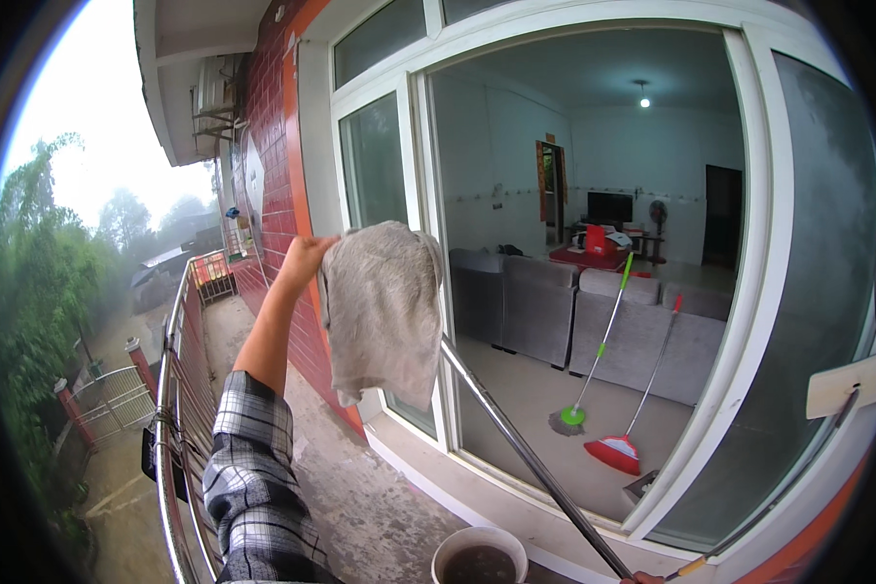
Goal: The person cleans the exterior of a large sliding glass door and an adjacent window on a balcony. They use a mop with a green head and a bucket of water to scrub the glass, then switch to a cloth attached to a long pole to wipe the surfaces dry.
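Observation:
My left hand [312,257], at the end of a plaid sleeve, pinches the upper left edge of a grey-beige cloth [387,314]. The cloth hangs in front of the white window frame and covers the far end of a metal pole [525,452]. That pole slants down to the bottom edge, where my right hand [642,578] is only partly in view, its fingers at the pole's lower end. Below stands a white bucket [445,544] with murky brown water in it.
A metal railing [166,438] runs along the left of the balcony. A second pole with a flat cream head [847,387] leans at the right window pane. Indoors, a green-handled mop [602,347] and a red broom [612,452] lean against a grey sofa [642,336].

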`<state>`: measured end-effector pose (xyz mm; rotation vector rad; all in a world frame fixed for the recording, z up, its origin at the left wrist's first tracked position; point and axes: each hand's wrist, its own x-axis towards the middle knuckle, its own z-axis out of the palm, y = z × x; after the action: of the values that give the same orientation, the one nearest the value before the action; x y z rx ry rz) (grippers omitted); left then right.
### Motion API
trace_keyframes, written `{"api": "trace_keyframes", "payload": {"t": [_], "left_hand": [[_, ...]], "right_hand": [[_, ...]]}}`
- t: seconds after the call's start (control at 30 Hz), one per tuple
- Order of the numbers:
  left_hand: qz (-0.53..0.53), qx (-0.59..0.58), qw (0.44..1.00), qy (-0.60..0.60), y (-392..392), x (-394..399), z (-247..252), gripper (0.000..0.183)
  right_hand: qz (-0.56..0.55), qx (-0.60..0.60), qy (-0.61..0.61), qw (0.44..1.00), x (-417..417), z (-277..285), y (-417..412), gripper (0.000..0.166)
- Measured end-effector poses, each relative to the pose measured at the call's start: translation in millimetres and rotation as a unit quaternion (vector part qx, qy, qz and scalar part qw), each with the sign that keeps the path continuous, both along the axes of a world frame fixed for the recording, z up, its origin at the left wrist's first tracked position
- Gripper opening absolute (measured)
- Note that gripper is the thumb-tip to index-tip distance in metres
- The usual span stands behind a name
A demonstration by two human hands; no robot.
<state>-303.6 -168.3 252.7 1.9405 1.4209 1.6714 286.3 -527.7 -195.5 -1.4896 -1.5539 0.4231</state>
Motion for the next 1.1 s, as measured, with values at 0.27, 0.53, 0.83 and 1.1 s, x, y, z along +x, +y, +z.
{"api": "trace_keyframes", "payload": {"t": [0.27,0.53,0.83,1.1], "left_hand": [[0.114,0.205,0.961,-0.146,37.1,4.9,32.1,0.027],[0.234,-0.032,0.968,0.078,115.9,-28.8,1.6,0.034],[-0.265,0.059,0.949,-0.159,18.4,235.6,-108.6,0.047],[-0.722,-0.174,0.661,0.108,-109.0,475.5,-377.9,0.077]], "right_hand": [[-0.011,-0.047,0.027,0.998,6.2,-17.4,-22.5,0.024],[0.008,-0.033,0.184,0.982,-36.2,1.0,-2.2,0.026],[-0.039,0.067,0.214,0.974,-39.2,106.5,55.2,0.024],[0.03,0.131,0.244,0.96,7.5,266.9,90.7,0.032]]}}
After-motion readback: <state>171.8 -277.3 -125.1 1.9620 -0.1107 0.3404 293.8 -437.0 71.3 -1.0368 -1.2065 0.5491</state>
